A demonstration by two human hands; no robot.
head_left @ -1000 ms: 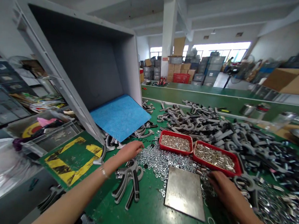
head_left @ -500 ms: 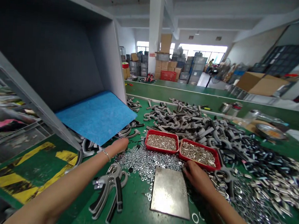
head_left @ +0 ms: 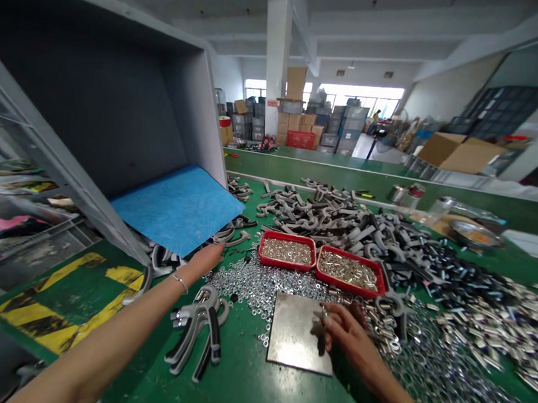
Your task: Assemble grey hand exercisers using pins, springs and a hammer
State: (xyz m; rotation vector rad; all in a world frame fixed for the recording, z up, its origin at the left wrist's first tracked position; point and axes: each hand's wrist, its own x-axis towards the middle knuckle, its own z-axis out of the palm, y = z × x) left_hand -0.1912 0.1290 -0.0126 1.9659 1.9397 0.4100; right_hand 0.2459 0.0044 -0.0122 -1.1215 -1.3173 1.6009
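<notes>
- Your right grip point(head_left: 347, 340) has moved in over the steel plate point(head_left: 300, 332) since a moment ago and is now closed on a small dark part point(head_left: 320, 333).
- That part sits at your fingertips, above the right side of the plate. Your fingers hide much of it, so its exact shape is hard to make out, and you cannot tell whether it touches the plate.
- Your left grip point(head_left: 206, 259) is open and holds nothing. It rests by the edge of the blue mat point(head_left: 177, 208), just above the spread of loose steel nuts point(head_left: 255, 286).
- Two red trays point(head_left: 286, 251) point(head_left: 350, 271) of small metal parts sit side by side beyond the plate, and the nuts run up against them.
- The stacked grey-and-black hand-exerciser handles point(head_left: 197, 328) lie on the green surface point(head_left: 239, 385) between your forearm and the plate.
- A larger heap of grey-and-black handles point(head_left: 354, 222) spreads across the far side of the surface, with loose metal pieces point(head_left: 484, 330) to your right.
</notes>
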